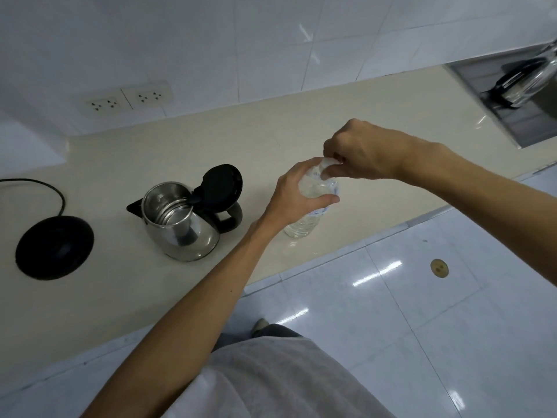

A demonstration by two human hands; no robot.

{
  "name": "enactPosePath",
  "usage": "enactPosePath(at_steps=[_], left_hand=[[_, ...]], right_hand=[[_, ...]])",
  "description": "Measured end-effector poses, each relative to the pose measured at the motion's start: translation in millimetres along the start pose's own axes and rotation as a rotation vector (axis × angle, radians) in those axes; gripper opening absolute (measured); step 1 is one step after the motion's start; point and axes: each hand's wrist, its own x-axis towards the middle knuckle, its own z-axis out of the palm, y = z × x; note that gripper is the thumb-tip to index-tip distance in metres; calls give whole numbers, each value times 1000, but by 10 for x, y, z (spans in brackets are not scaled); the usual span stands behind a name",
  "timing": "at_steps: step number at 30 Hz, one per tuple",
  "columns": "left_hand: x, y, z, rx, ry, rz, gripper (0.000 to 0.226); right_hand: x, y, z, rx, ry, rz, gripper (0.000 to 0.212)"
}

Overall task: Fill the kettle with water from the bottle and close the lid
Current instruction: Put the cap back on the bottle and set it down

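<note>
Standing right of the open-lidded kettle (pixel 180 220), the clear bottle (pixel 310 212) is wrapped by the left hand (pixel 297 196); the right hand (pixel 361 152) closes over its top, hiding the cap. The kettle's base (pixel 54 247) lies left, its cord cut off.

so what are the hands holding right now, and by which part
Both hold the water bottle: the left hand wraps its upper body, the right hand pinches the cap at the top.
</note>
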Motion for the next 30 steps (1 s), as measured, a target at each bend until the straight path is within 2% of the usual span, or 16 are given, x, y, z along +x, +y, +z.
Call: enactPosePath(at_steps=[2,5,10,13,16,21,25,27,30], left_hand=[[-10,10,9,-6,14,-1,76],[-8,4,11,-12,20,4,75],[8,2,1,-23,10,-27,79],[-8,5,23,-34,30,-29,80],[-28,7,41,-30,52,-29,79],[-68,36,24,-40,51,-39,83],[-263,-22,-19,-51,21,-99,103],[-475,-115,-82,-47,4,-146,107],[-894,-304,-235,-15,14,-205,92]], right_hand=[[6,-48,50,-166,7,57,53],[-14,-89,97,-303,16,75,55],[-26,-5,-69,-85,-97,-50,38],[-27,-28,-36,-92,-37,-77,41],[-27,-63,50,-108,3,-23,53],[-72,-114,180,-94,59,85,54],[-137,-89,294,-46,74,193,58],[-161,-124,323,-33,143,235,68],[-152,-364,331,-3,353,172,76]])
